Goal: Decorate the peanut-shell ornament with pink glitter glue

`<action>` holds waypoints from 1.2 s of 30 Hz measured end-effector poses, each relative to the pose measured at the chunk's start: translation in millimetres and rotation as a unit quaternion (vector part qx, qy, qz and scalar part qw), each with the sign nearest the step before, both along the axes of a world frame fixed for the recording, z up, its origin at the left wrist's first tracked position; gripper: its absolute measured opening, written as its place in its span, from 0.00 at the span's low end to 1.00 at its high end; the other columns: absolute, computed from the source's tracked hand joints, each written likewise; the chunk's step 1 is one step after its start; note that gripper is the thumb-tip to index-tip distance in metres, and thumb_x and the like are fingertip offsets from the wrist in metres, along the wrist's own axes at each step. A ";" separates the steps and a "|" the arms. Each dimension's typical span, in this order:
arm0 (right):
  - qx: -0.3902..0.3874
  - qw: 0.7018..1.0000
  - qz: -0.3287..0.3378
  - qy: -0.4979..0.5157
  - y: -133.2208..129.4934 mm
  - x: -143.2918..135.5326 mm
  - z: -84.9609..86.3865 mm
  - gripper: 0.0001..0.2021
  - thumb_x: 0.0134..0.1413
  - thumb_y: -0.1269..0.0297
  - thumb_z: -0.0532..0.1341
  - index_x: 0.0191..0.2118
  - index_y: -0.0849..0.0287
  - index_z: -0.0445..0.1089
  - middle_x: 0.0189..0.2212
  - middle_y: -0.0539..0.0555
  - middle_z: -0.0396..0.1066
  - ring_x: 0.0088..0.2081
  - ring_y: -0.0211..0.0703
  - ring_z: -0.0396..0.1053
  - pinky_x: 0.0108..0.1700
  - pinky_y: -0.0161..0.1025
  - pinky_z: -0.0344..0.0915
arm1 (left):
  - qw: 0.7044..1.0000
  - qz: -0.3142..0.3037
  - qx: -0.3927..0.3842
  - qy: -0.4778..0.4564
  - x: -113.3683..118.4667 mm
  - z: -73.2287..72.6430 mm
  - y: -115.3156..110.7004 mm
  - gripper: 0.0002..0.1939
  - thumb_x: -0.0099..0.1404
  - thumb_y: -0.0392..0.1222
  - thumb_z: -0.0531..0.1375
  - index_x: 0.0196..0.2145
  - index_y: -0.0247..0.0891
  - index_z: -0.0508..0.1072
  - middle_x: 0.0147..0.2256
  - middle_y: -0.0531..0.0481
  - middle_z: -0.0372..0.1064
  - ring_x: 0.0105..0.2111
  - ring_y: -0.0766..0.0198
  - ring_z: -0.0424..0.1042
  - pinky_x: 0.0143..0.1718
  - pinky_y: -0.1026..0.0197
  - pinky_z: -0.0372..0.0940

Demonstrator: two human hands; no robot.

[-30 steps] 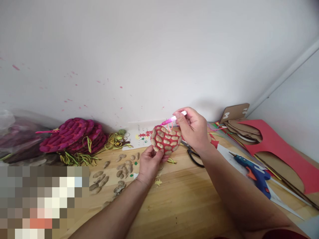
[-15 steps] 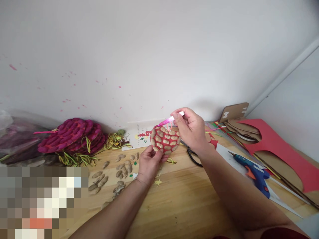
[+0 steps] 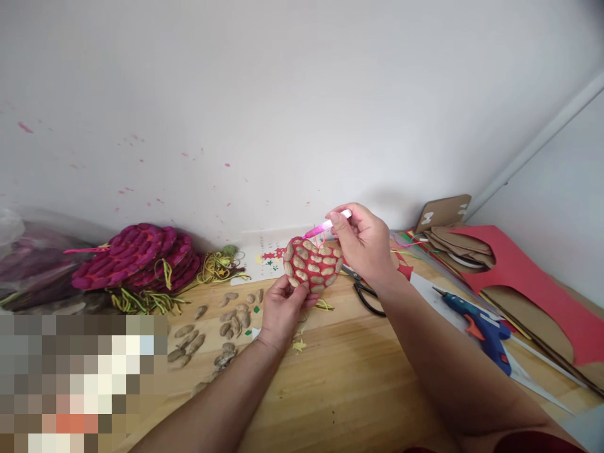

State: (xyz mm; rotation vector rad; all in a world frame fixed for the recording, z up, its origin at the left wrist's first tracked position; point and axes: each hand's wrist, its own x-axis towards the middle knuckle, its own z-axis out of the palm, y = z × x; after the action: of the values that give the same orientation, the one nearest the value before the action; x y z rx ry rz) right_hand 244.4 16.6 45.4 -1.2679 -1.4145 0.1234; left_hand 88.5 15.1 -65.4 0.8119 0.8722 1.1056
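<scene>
My left hand (image 3: 282,314) grips the lower edge of a red disc covered with peanuts (image 3: 315,272), thumb on its face. The disc is tilted toward me, with its peanuts in their natural tan colour. My right hand (image 3: 363,242) pinches a slim white and magenta pen (image 3: 328,225); whether it is a marker or a brush I cannot tell. Its magenta tip points left and meets the disc's upper edge, by a peanut there. Pink string shows behind the disc. Black-handled scissors (image 3: 368,299) lie beneath my right wrist, partly hidden.
Loose peanuts (image 3: 229,321) lie left of my left hand. Magenta peanut-covered discs (image 3: 136,255) are stacked farther left, beside yellow-green cords (image 3: 219,267). On the right lie a blue glue gun (image 3: 481,327), red sheet (image 3: 523,277) and cardboard pieces (image 3: 460,242). A wall rises behind.
The pen's tip has shifted slightly right along the disc's upper edge, with my right hand moving a little the same way. My left hand keeps its hold.
</scene>
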 end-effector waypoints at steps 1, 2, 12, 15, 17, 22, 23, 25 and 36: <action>-0.001 1.000 -0.003 -0.002 0.2 0.4 -0.1 0.14 0.65 0.51 0.60 0.37 0.57 0.73 0.24 0.48 0.71 0.27 0.37 0.68 0.31 0.36 0.62 | 1.000 0.001 0.000 0.001 0.1 0.2 -0.2 0.21 0.45 0.49 0.76 0.29 0.36 0.74 0.24 0.54 0.74 0.24 0.61 0.78 0.28 0.63 0.73; -0.001 1.000 -0.003 -0.002 0.4 0.7 -0.1 0.14 0.65 0.51 0.60 0.37 0.57 0.73 0.24 0.48 0.71 0.27 0.37 0.69 0.31 0.36 0.62 | 1.000 0.002 0.000 0.002 0.1 0.3 -0.4 0.21 0.45 0.49 0.76 0.29 0.36 0.74 0.24 0.54 0.74 0.24 0.61 0.78 0.28 0.62 0.73; 0.006 1.000 -0.001 0.003 1.6 0.8 -1.5 0.13 0.65 0.52 0.60 0.37 0.56 0.73 0.25 0.48 0.71 0.27 0.37 0.68 0.31 0.36 0.62 | 1.000 -0.001 -0.001 -0.007 -0.8 -0.9 0.0 0.21 0.45 0.49 0.77 0.30 0.36 0.75 0.24 0.53 0.75 0.24 0.62 0.78 0.28 0.63 0.73; 0.011 1.000 0.001 0.004 1.0 -0.1 -1.1 0.13 0.65 0.52 0.60 0.38 0.56 0.74 0.26 0.48 0.72 0.27 0.37 0.69 0.31 0.36 0.63 | 1.000 -0.004 0.001 -0.008 -1.0 -0.2 0.0 0.20 0.45 0.49 0.77 0.30 0.36 0.75 0.24 0.53 0.75 0.24 0.62 0.78 0.27 0.63 0.73; 0.013 1.000 0.007 -0.006 0.3 -1.5 -0.9 0.13 0.66 0.52 0.60 0.38 0.56 0.74 0.27 0.49 0.73 0.27 0.37 0.70 0.32 0.36 0.64 | 1.000 -0.002 -0.003 -0.006 -1.1 1.4 -0.4 0.20 0.45 0.48 0.76 0.30 0.36 0.75 0.24 0.53 0.75 0.24 0.62 0.78 0.27 0.63 0.73; 0.027 0.999 -0.009 -0.043 -1.6 -4.2 0.1 0.13 0.66 0.54 0.59 0.38 0.57 0.74 0.26 0.48 0.74 0.27 0.36 0.69 0.33 0.35 0.64 | 1.000 -0.001 -0.006 -0.002 -0.6 4.2 -1.2 0.20 0.45 0.48 0.76 0.31 0.36 0.75 0.25 0.52 0.76 0.23 0.62 0.78 0.28 0.62 0.73; 0.030 0.999 -0.011 -0.042 -1.9 -4.4 0.4 0.13 0.66 0.54 0.59 0.38 0.57 0.74 0.26 0.48 0.74 0.26 0.36 0.68 0.32 0.35 0.64 | 1.000 0.000 -0.005 -0.002 -0.5 4.1 -1.2 0.20 0.45 0.48 0.76 0.31 0.36 0.75 0.25 0.53 0.76 0.23 0.62 0.77 0.27 0.62 0.73; 0.032 0.999 -0.006 -0.040 -2.7 -5.1 1.1 0.13 0.67 0.54 0.59 0.38 0.56 0.74 0.26 0.48 0.74 0.26 0.37 0.68 0.32 0.35 0.64 | 1.000 0.001 -0.004 -0.002 -0.2 3.7 -1.0 0.20 0.45 0.48 0.76 0.30 0.36 0.75 0.24 0.53 0.75 0.23 0.62 0.77 0.27 0.63 0.73; 0.041 0.992 -0.022 -0.117 -7.7 -8.9 4.0 0.11 0.67 0.58 0.60 0.35 0.55 0.74 0.29 0.50 0.77 0.29 0.38 0.69 0.36 0.36 0.65 | 1.000 0.000 -0.007 -0.008 -0.6 3.9 -1.2 0.20 0.46 0.47 0.76 0.33 0.36 0.76 0.27 0.52 0.77 0.24 0.62 0.78 0.28 0.62 0.73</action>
State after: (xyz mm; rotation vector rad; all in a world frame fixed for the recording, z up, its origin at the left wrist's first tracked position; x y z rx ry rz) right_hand 235.4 8.9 49.4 -1.2754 -1.5732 -0.1153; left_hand 87.9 13.9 -61.5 0.7897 0.8652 1.1039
